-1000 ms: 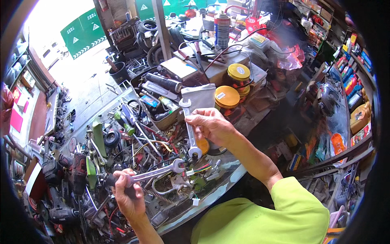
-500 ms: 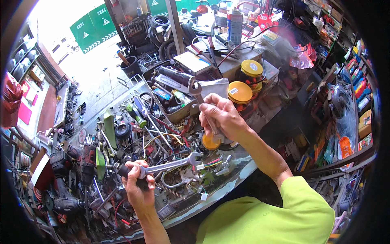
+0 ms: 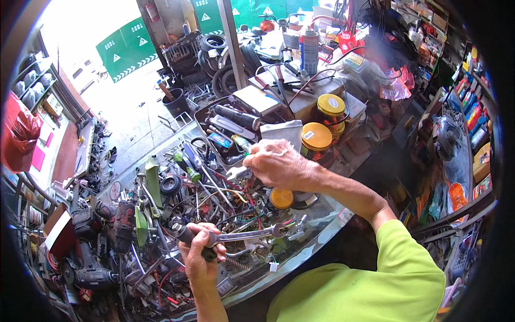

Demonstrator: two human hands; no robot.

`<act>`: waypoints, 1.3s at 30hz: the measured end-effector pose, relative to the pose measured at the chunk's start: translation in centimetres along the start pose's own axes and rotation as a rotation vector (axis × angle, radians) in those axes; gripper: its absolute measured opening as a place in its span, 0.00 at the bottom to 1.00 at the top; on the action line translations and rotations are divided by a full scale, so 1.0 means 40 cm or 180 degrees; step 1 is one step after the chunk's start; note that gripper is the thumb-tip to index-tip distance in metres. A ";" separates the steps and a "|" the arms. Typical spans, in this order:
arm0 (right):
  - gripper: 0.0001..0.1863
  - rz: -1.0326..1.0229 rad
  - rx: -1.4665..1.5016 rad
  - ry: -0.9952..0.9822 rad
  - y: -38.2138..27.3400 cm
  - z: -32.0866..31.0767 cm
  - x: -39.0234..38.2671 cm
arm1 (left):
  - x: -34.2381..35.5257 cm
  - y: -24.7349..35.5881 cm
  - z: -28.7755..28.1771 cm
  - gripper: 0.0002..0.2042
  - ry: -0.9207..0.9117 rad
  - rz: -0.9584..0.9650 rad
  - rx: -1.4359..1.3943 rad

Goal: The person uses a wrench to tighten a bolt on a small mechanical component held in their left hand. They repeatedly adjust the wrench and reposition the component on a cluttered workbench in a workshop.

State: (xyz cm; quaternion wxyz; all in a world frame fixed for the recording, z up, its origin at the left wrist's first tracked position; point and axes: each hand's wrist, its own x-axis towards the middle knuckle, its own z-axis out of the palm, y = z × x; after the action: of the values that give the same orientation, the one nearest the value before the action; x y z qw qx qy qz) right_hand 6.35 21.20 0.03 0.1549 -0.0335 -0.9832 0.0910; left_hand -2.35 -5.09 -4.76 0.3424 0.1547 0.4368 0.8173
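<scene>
My left hand [image 3: 199, 257] is closed on a black-handled tool [image 3: 182, 232] and a long silver wrench [image 3: 247, 234], whose head points right over the bench. My right hand [image 3: 281, 163], higher and farther right, is closed on a double-ended open wrench [image 3: 236, 173]; one open jaw sticks out left of my fingers and the rest is mostly hidden. Beneath both hands lies a jumble of hand tools, wires and small parts on the glass-topped bench [image 3: 324, 231]. Two yellow-lidded jars [image 3: 316, 136] stand just right of my right hand.
A tool-filled bin [image 3: 204, 118] and a spray can [image 3: 309, 53] sit at the back. Cordless drills [image 3: 96, 268] crowd the left. A vertical post [image 3: 232, 43] rises behind. Shelves of containers [image 3: 477, 118] line the right; a red plastic bag [image 3: 21, 139] hangs at the far left.
My right hand has rotated from holding the wrench upright to palm down, with the wrench lying sideways. My left hand has shifted a little right with its wrench. The view has shifted slightly.
</scene>
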 end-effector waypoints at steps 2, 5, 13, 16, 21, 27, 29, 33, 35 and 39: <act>0.05 -0.0050 0.0376 0.0109 -0.008 0.052 0.000 | 0.001 -0.003 0.007 0.06 -0.0107 -0.0013 0.0123; 0.08 -0.0384 0.0974 0.0490 -0.018 0.138 0.014 | 0.000 -0.005 0.011 0.07 -0.0170 -0.0061 0.0110; 0.13 -0.0262 -0.0063 0.0233 -0.036 0.165 0.020 | -0.007 -0.004 0.018 0.07 -0.0168 -0.0094 0.0126; 0.06 -0.0204 -0.0134 0.0310 -0.046 0.154 0.012 | -0.008 -0.001 0.021 0.07 -0.0194 -0.0120 0.0061; 0.08 -0.0010 -0.0649 0.0084 -0.080 0.128 0.000 | -0.011 0.001 0.013 0.06 -0.0181 -0.0067 -0.0090; 0.09 0.0220 -0.0866 0.0298 -0.080 0.154 -0.016 | -0.007 0.003 0.011 0.06 -0.0139 -0.0033 -0.0132; 0.08 0.0239 -0.0737 0.0151 -0.079 0.138 -0.012 | -0.006 -0.001 0.010 0.06 -0.0118 -0.0031 -0.0105; 0.08 0.0151 -0.0027 0.0093 -0.085 0.079 -0.034 | -0.007 -0.003 0.009 0.05 -0.0050 0.0019 0.0023; 0.13 0.0145 0.0613 -0.0191 -0.103 0.033 -0.055 | -0.012 -0.004 0.011 0.05 -0.0027 0.0039 -0.0043; 0.17 -0.0190 0.1734 -0.0485 -0.153 -0.014 -0.141 | -0.025 -0.008 0.031 0.07 -0.0109 0.0188 0.0249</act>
State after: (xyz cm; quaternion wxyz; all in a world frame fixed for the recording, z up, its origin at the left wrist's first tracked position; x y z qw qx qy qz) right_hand 11.63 14.75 0.02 0.0864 0.0453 -0.9318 0.3495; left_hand -0.83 -4.91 -4.28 0.3192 0.1948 0.4578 0.8066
